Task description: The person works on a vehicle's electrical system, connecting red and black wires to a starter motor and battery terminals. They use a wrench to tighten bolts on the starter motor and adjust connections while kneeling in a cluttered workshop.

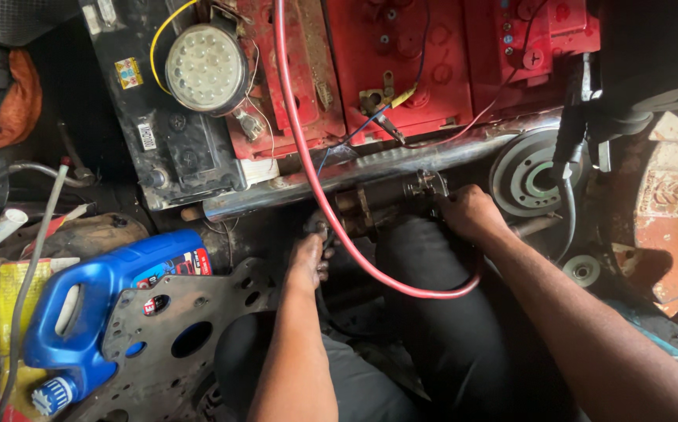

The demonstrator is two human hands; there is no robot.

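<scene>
Starter motor, lying between my two hands below the chrome pipe. My right hand fingers clench its far end; my left hand fingers grip its near end. Red cable loops past my left fingers; blue oil jug lies well left.

a cluttered vehicle repair workshop: red batteries, blue oil jug, greasy metal plate, pulley

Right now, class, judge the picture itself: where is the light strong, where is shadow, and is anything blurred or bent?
Head view: light is strongest on the red batteries and round lamp, with glare along the metal bar; the left hand and right hand work in dim shadow over a dark part; edges bow slightly from the wide lens; no marked blur.
</scene>
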